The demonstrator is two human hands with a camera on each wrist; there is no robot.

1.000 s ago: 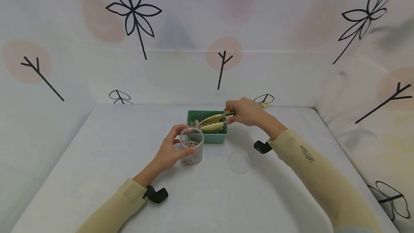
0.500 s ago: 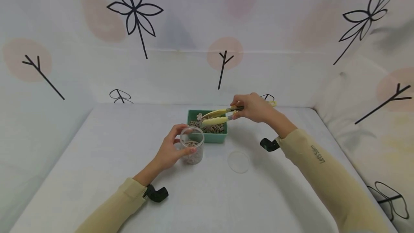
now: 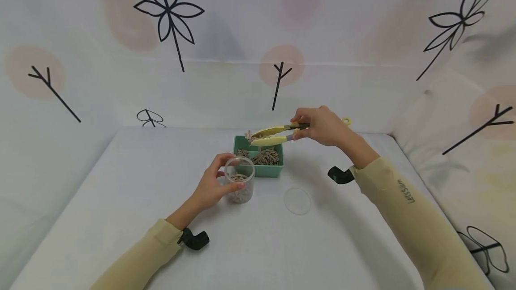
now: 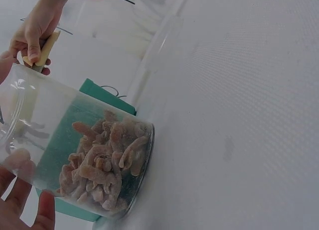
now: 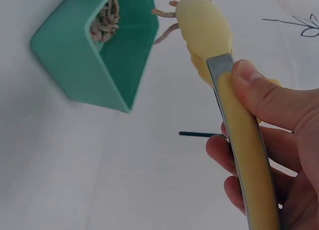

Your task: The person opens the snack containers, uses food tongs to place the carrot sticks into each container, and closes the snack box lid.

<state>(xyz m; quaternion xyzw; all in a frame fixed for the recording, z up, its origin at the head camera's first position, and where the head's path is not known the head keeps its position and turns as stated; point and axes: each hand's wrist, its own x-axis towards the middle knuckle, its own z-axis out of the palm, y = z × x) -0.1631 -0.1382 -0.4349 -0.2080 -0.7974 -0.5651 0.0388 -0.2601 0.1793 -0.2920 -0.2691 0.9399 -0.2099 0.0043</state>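
My left hand (image 3: 217, 180) grips a clear round jar (image 3: 240, 191) from its left side, thumb across the front. Short brownish, floury-looking strips (image 4: 107, 165) fill the jar's lower part in the left wrist view. In my right hand (image 3: 322, 126) is a pair of yellow tongs (image 3: 270, 135), squeezed between thumb and fingers. Several of the same strips (image 5: 167, 33) poke out from the tong tips, raised over a green rectangular box (image 3: 268, 171). More strips (image 3: 266, 156) lie heaped inside the box, which stands just behind the jar.
A clear round lid (image 3: 297, 201) lies flat on the white table (image 3: 250, 249), right of the jar. Behind the table rises a pale cloth backdrop (image 3: 225, 93) with flower drawings. Black wrist cameras (image 3: 195, 240) stick out from both sleeves.
The tongs have risen out of the box with strips pinched in their tips, as my right hand moved up and to the right. My left hand and the jar stay in place.
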